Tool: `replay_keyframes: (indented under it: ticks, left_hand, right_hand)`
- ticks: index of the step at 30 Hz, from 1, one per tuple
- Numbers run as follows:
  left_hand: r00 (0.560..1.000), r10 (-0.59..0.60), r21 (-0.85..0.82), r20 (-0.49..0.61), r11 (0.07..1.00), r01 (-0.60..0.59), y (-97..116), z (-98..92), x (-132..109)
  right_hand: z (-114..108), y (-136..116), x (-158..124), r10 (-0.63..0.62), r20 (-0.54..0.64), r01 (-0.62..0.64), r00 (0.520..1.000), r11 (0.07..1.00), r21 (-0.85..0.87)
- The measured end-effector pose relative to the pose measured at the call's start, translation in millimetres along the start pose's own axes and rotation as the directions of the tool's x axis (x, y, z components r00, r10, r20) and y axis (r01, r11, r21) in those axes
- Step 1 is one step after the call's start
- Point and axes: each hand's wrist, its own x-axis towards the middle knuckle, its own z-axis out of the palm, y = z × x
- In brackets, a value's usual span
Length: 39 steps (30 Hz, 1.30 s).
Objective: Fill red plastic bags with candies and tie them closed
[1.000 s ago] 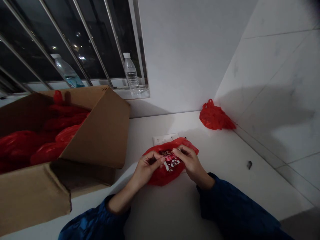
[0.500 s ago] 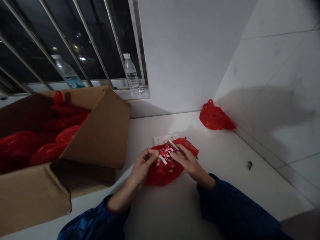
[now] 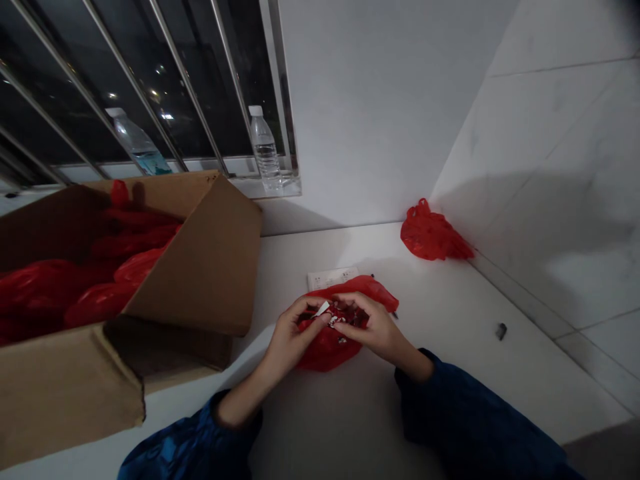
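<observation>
A red plastic bag point(image 3: 325, 347) lies open on the white counter point(image 3: 450, 333) in front of me. My left hand point(image 3: 293, 333) pinches a small red-and-white packet point(image 3: 331, 315) at the bag's mouth. My right hand point(image 3: 370, 327) is closed on the same packet from the other side, fingers curled over it. Both hands sit on top of the bag. What else is inside the bag is too dark to make out.
A large open cardboard box point(image 3: 200, 267) full of red bags stands at the left. Another knotted red bag point(image 3: 433, 237) lies in the far corner. A white socket plate point(image 3: 333, 277) lies behind the bag. Two water bottles point(image 3: 265, 150) stand on the barred window sill.
The packet, held up clear of the bag half a second ago, has come down into the bag's mouth. Both hands have lowered and closed in over it.
</observation>
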Motion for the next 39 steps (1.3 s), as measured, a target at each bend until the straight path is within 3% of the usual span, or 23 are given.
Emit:
replay_keyframes:
  ticks: [6, 11, 21, 25, 30, 34, 37, 39]
  left_hand:
    - [0.993, -0.065, -0.104, -0.098, 0.993, 0.054, 0.0, -0.2, -0.5]
    - [0.989, -0.112, -0.145, -0.096, 0.985, 0.097, 3.2, 2.7, -2.5]
    - [0.992, -0.083, -0.133, -0.096, 0.989, 0.07, 0.7, 4.2, -5.2]
    - [0.987, -0.154, -0.172, -0.044, 0.974, 0.144, 5.5, 3.5, -4.6]
    - [0.969, -0.221, -0.303, 0.111, 0.921, 0.245, 3.8, 6.0, -3.0]
    - [0.969, -0.216, -0.352, 0.122, 0.903, 0.246, 1.9, 6.0, -1.4]
    - [0.946, -0.303, -0.434, 0.118, 0.841, 0.323, 5.4, 5.2, -2.1]
    - [0.91, -0.394, -0.512, 0.133, 0.759, 0.403, 7.5, 6.1, -4.0]
  right_hand:
    - [-2.8, 5.4, 2.5, 0.08, -0.085, -0.062, 0.993, 0.98, 0.191]
    - [-4.8, 8.6, 4.6, 0.083, -0.144, -0.057, 0.986, 0.983, 0.176]
    - [-4.6, 14.1, 5.4, 0.096, -0.135, -0.069, 0.986, 0.978, 0.195]
    - [-6.3, 11.1, 5.1, 0.095, -0.117, -0.072, 0.989, 0.98, 0.184]
    - [-7.3, 9.0, 5.4, 0.125, -0.111, -0.105, 0.986, 0.98, 0.166]
    - [-6.3, 10.0, 5.2, 0.165, -0.127, -0.134, 0.978, 0.965, 0.225]
    - [-6.4, 8.7, 4.5, 0.179, -0.075, -0.148, 0.981, 0.938, 0.313]
    - [-6.2, 5.6, 3.5, 0.118, 0.01, -0.114, 0.993, 0.928, 0.356]
